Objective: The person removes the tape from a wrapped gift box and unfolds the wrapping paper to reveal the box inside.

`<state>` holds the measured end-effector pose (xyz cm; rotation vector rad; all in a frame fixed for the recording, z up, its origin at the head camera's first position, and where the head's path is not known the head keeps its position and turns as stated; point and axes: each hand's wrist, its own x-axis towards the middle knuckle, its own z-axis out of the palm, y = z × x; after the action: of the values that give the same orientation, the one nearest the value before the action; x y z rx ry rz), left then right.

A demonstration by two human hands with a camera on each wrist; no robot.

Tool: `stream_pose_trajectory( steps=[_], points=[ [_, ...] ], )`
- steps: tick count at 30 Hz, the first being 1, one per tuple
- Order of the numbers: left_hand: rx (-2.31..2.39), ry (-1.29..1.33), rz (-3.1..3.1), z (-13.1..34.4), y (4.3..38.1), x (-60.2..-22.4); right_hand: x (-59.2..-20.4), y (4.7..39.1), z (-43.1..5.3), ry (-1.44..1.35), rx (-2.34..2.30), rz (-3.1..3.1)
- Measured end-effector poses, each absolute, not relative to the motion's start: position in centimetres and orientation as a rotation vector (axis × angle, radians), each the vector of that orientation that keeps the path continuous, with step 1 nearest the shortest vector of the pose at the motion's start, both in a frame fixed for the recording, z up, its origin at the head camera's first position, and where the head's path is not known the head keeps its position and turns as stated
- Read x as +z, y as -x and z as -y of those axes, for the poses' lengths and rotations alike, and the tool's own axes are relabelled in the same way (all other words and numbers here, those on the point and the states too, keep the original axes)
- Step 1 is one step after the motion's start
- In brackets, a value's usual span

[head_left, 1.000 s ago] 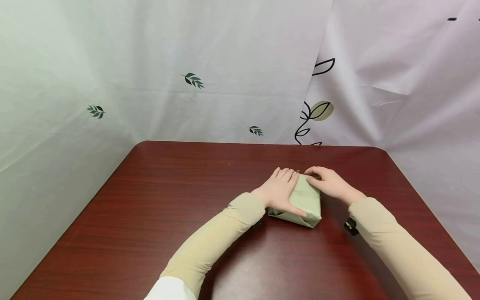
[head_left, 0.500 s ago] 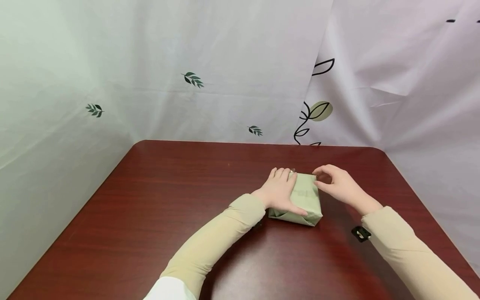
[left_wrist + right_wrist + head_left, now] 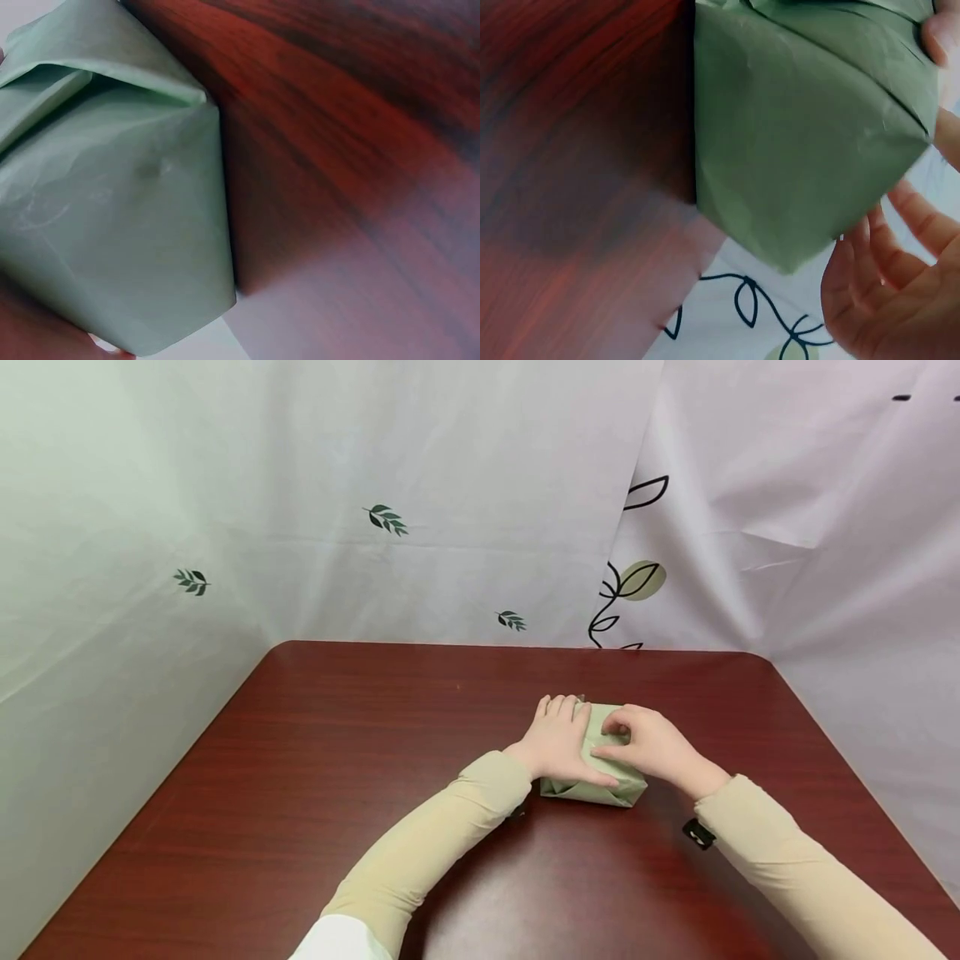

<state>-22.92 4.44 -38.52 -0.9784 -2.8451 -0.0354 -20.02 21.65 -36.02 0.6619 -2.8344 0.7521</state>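
A package wrapped in pale green paper [image 3: 585, 793] sits on the table, right of the middle. My left hand [image 3: 558, 747] rests on its left part, fingers spread toward the far edge and thumb along the near edge. Over the top from the right comes my right hand [image 3: 652, 743], fingers loosely bent, thumb and forefinger apart at the paper. Folded flaps [image 3: 45, 109] show at one end in the left wrist view. The right wrist view has the package's smooth side [image 3: 802, 142], with the right fingers [image 3: 862, 262] at its edge.
The dark red wooden table [image 3: 337, 735] has rounded far corners. White curtains [image 3: 450, 468] with leaf prints hang behind it and along both sides. A small shiny bit [image 3: 580, 697] shows past the package's far edge. A black device [image 3: 699, 833] hangs under the right wrist.
My right hand drew back to the package's right far corner, then came left over its top. The left hand stays on the package, which has turned slightly.
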Motion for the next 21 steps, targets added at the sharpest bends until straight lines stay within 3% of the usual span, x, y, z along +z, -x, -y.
stream_pose_trajectory(
  steps=[21],
  points=[
    [-0.05, 0.98, 2.869, -4.4, 22.8, -38.5, -36.1, 20.1, -20.3, -0.574, 0.694, 2.817]
  ],
)
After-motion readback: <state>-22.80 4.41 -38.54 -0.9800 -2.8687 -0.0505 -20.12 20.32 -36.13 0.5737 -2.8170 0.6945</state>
